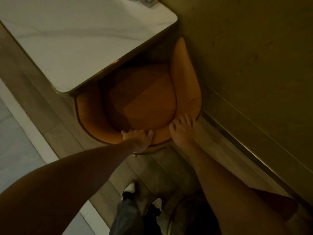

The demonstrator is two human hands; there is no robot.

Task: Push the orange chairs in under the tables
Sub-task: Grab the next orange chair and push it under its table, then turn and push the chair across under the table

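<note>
At 6 o'clock, nearest the camera, 2 shoes (130, 188) stand on the wooden floor (162, 168), with dark trouser legs below them in the frame. Both bare arms reach forward from the lower edge. The left hand (138, 139) lies over the curved back rim of the orange chair (144, 100) at about 6 o'clock on the chair, fingers spread and draped over the padding. The right hand (183, 131) rests on the same rim just beside it, toward 5 o'clock, fingers splayed rather than clenched. The seat front is tucked beneath the white marble bench (67, 43) (brass-edged), which extends toward 11 o'clock. A dim wall (254, 56) runs along the chair's right side.
</note>
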